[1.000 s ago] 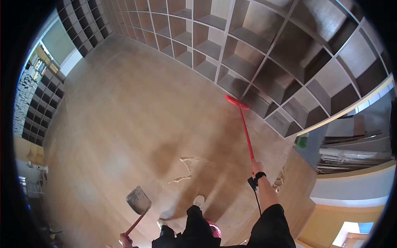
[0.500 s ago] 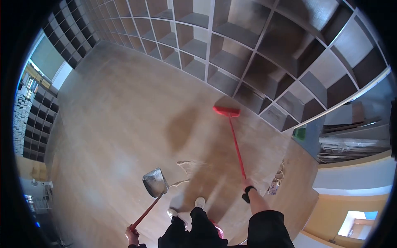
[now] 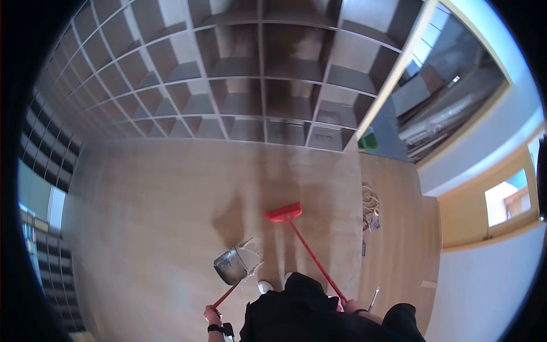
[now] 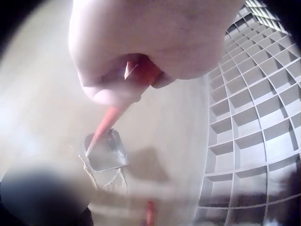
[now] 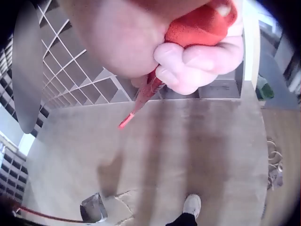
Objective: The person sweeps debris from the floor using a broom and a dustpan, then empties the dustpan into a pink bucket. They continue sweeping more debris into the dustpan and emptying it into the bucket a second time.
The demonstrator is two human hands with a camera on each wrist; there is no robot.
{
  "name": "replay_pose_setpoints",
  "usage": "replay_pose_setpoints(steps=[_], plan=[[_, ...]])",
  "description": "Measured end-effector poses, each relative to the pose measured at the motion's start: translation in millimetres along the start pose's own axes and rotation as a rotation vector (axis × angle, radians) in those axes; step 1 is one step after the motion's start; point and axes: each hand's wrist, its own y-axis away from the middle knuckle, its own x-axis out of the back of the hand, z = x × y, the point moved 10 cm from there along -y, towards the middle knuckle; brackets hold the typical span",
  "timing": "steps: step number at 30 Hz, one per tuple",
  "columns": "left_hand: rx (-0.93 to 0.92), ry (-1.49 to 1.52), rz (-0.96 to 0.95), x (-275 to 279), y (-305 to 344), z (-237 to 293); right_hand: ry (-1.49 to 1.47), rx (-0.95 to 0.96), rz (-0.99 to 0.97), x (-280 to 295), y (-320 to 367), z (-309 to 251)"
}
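Observation:
My left hand (image 3: 212,315) grips the red handle of a grey dustpan (image 3: 229,266), which sits low over the floor left of my feet. Thin lines of pale sweepings (image 3: 256,268) lie along the pan's right side. In the left wrist view, curled fingers (image 4: 108,92) wrap the dustpan's handle (image 4: 107,123). A red broom (image 3: 313,256) is in my right hand (image 3: 350,306), its head on the floor ahead of my feet, beyond and right of the dustpan. The right wrist view shows fingers (image 5: 197,61) closed round the broom's handle near its end.
Built-in cubby shelves (image 3: 239,102) line the far wall. On the right lie a coiled cable (image 3: 370,199) and small items. A green container (image 3: 368,138) stands by an alcove with long stacked pieces (image 3: 439,119). A pink object (image 3: 340,305) shows beside my legs.
The broom head has come away from the foot of the shelves toward my feet. The dustpan has moved right, up to the sweepings. My view has turned to the right.

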Motion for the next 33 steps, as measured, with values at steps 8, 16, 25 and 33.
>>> replay_pose_setpoints(steps=[8, 16, 25, 33], plan=[[-0.05, -0.108, -0.087, -21, -38, 37, -0.118, 0.045, 0.062, -38, 36, 35], [-0.062, -0.128, -0.082, -16, -27, 29, -0.112, 0.211, 0.303, 136, 48, -26], [-0.089, -0.064, 0.126, -45, 21, 19, 0.284, 0.584, 0.536, 340, -78, -231], [0.072, 0.15, 0.269, -102, 151, -90, 0.352, 0.632, 0.361, 445, -165, -297]])
